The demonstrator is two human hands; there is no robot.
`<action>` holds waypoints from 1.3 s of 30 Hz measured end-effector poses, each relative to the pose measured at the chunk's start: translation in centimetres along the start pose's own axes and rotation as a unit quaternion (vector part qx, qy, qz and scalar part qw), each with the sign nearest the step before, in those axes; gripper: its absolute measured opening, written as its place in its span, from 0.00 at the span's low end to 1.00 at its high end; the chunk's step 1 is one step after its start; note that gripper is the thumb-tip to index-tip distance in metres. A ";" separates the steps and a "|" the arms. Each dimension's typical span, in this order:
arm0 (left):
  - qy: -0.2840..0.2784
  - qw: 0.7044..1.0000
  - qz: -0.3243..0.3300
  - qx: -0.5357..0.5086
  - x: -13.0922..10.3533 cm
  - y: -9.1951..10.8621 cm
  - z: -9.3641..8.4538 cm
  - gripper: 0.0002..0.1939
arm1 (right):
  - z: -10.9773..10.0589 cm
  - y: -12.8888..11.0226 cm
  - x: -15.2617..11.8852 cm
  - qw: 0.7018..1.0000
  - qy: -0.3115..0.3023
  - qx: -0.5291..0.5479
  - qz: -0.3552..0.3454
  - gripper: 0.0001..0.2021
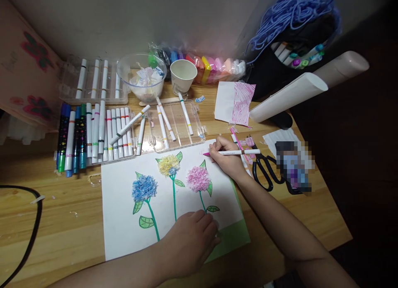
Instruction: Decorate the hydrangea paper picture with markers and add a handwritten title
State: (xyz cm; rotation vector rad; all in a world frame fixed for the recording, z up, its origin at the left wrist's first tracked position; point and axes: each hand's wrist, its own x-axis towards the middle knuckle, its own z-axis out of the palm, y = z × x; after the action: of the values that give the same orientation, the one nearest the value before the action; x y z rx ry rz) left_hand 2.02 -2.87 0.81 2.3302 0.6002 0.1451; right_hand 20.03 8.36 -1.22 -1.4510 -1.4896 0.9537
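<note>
White paper (pixel 120 197) lies on the table, bearing a blue flower (pixel 144 188), a yellow flower (pixel 168 165) and a pink flower (pixel 198 179) with green stems and leaves. My right hand (pixel 228 157) grips a white marker (pixel 239 152), its pink tip touching the paper above the pink flower, beside faint pink marks. Across the lower part of the sheet rests my left hand (pixel 191 238), its fingers curled by the pink flower's stem; whether they hold anything is hidden. Green paper (pixel 233 238) shows under the sheet's right side.
Many markers (pixel 105 134) lie in and around clear cases at the left. Behind the paper stand a bowl of scraps (pixel 146 83) and a paper cup (pixel 183 76). Scissors (pixel 264 172), a half-pink paper (pixel 234 102) and a paper roll (pixel 289 95) lie right. A black cable (pixel 39 221) curves left.
</note>
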 end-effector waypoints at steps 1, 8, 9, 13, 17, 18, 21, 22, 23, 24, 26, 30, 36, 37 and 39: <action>-0.001 1.000 -0.001 -0.002 0.0 0.0 0.0 0.10 | 0.0 0.0 0.0 1.000 -0.002 -0.003 0.001 0.15; -0.008 1.000 -0.003 -0.002 -0.1 0.1 0.0 0.10 | 0.0 -0.2 -0.1 1.000 -0.001 -0.008 0.002 0.15; -0.008 1.000 -0.004 -0.001 -0.2 0.1 0.0 0.10 | 0.0 -0.2 -0.1 1.000 0.000 -0.009 0.003 0.15; -0.006 1.000 -0.001 -0.001 -0.2 0.1 0.1 0.10 | 0.0 -0.5 -0.1 1.000 0.007 -0.020 0.000 0.15; 0.002 1.000 0.002 0.000 -0.1 0.0 0.0 0.10 | 0.0 -0.8 -0.1 0.999 0.010 -0.031 -0.009 0.15; 0.003 1.000 0.002 0.000 -0.1 0.0 0.0 0.10 | 0.0 -0.9 -0.1 0.999 0.011 -0.033 -0.009 0.15; 0.001 1.000 0.002 0.003 0.0 0.0 -0.1 0.10 | 0.0 -0.9 -0.1 0.999 0.010 -0.030 -0.004 0.15; 0.001 1.000 0.001 0.004 0.0 0.1 -0.2 0.10 | 0.0 -0.9 -0.1 1.000 0.010 -0.029 -0.002 0.15; 0.000 1.000 0.001 0.005 0.0 0.1 -0.2 0.10 | 0.0 -0.9 -0.1 1.000 0.010 -0.027 -0.001 0.15; 0.000 1.000 0.001 0.005 0.0 0.1 -0.3 0.10 | 0.0 -0.9 -0.1 1.000 0.010 -0.025 0.000 0.15; 0.002 1.000 0.002 0.006 0.0 0.1 -0.3 0.10 | 0.1 -0.8 -0.1 1.000 0.012 -0.015 0.001 0.15; 0.007 1.000 0.002 0.008 0.0 0.1 -0.2 0.10 | 0.1 -0.7 -0.1 1.000 0.010 -0.006 0.000 0.15; 0.007 1.000 0.002 0.007 -0.1 0.1 -0.2 0.10 | 0.0 -0.6 0.0 1.000 0.014 -0.023 -0.010 0.15; 0.009 1.000 0.002 0.008 -0.1 0.1 -0.2 0.10 | 0.0 -0.6 0.0 1.000 0.014 -0.026 -0.010 0.15; 0.009 1.000 0.002 0.007 0.0 0.1 -0.2 0.10 | 0.0 -0.7 0.0 0.999 0.014 -0.033 -0.008 0.15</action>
State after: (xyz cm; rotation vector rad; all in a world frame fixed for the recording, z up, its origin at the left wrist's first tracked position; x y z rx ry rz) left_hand 1.96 -2.82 1.01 2.3452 0.6071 0.1647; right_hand 19.77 8.33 -0.61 -1.4913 -1.5230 0.8773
